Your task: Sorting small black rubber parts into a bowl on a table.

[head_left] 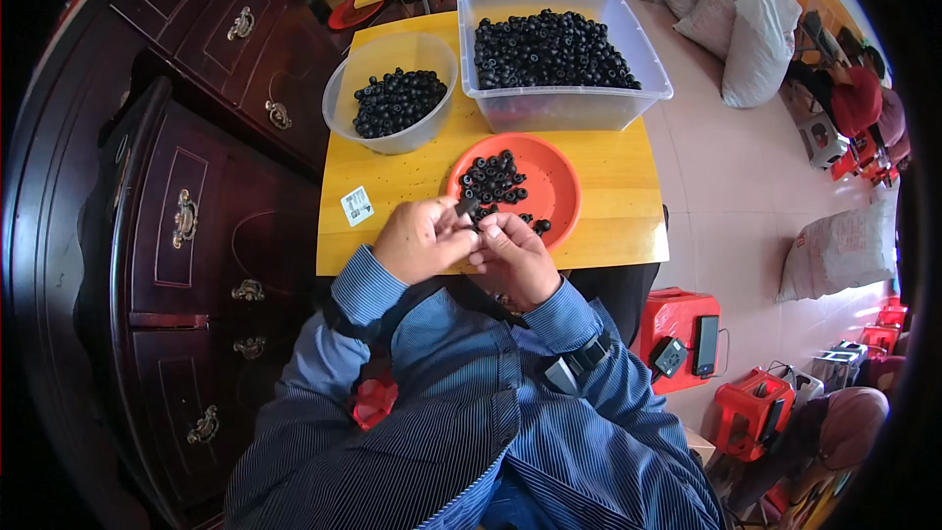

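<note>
Small black ring-shaped parts, matte and rubbery-looking, lie in a loose heap on a shallow round orange plate (554, 186) of smooth plastic. The plate sits on a yellow counter (608, 162) with a glossy top, at its near edge, just in front of the person.

Both hands meet over the plate's near rim. The left hand (424, 238) pinches a small dark piece (467, 205) between thumb and fingertips, a narrow closed grip. The right hand (515, 253) curls against it, fingers touching the left; whether its grip holds anything cannot be told.

Behind the plate stands a clear rectangular plastic tub (564, 103), filled with the same black rings. To its left is a round translucent bowl (392, 135) with a smaller heap of them. A small white label (356, 205) lies flat on the counter near the left hand.

Dark carved wooden cabinets (196, 226) with brass handles stand along the left. The floor (726, 226) is pale pink tile, with white woven sacks (756, 29) and red plastic stools (677, 324) on it.
</note>
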### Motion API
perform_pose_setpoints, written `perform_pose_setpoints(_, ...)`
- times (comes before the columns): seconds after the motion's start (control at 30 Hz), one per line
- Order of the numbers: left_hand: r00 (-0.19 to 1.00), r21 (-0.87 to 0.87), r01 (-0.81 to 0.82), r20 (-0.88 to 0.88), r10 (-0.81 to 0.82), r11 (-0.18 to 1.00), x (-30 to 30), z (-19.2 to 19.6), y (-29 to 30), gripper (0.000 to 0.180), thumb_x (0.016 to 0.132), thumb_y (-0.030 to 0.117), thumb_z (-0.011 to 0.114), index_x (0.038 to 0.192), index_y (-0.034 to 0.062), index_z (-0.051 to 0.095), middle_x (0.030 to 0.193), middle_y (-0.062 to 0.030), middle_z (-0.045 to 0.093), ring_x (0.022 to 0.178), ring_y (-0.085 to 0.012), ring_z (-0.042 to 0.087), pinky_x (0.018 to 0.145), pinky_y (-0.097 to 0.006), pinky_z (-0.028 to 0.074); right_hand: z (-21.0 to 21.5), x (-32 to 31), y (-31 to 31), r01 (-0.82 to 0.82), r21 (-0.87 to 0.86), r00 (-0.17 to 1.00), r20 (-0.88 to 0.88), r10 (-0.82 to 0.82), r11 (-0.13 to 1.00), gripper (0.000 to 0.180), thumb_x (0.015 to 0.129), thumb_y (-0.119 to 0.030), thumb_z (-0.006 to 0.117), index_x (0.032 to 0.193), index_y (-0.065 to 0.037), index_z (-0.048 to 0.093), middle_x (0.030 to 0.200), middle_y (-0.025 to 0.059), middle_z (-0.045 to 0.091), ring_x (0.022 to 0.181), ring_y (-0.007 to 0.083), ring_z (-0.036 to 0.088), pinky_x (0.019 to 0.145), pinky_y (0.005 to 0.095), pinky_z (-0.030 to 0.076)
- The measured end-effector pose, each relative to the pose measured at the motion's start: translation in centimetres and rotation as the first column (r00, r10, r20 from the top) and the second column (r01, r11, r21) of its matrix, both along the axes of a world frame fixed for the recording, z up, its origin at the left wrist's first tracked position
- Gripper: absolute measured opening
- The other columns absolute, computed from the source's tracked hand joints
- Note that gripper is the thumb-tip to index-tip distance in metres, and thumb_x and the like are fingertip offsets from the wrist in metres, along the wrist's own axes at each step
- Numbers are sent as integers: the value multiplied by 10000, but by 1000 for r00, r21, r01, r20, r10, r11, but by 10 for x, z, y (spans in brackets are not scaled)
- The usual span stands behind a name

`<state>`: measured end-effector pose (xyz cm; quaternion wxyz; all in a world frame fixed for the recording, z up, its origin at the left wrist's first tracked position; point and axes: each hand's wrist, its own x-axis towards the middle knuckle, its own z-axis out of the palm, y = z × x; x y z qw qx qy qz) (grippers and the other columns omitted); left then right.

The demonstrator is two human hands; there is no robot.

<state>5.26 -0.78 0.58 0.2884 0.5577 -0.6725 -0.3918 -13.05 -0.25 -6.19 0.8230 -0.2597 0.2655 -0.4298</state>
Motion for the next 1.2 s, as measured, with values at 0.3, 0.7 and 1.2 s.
perform_pose_setpoints(0.3,929,-475,-352,-76,361,806,39,35,-66,283,904,185,716,1074,-24,629,677,22,562,631,-37,485,593,-230,441,15,-38,-21,-168,-826,473,-547,-691,538,188,870,-95,695,1031,-33,620,973,98,675,864,245,663,807,349,532)
perform_pose_setpoints(0.7,971,-96,-233,-71,227,968,18,-43,3,195,896,107,702,1046,-3,645,665,60,412,597,-43,366,541,-226,342,-15,-27,-20,-625,-707,217,-566,-796,332,279,880,-314,660,1035,-82,649,968,104,601,934,291,595,822,402,511)
perform_pose_setpoints(1.2,973,-29,-186,-142,180,982,5,-57,19,189,887,87,703,1041,-9,650,643,58,384,586,-49,363,531,-232,335,-12,-28,-33,-612,-634,138,-674,-726,472,336,890,-423,653,836,-92,668,734,100,657,710,300,671,624,425,545)
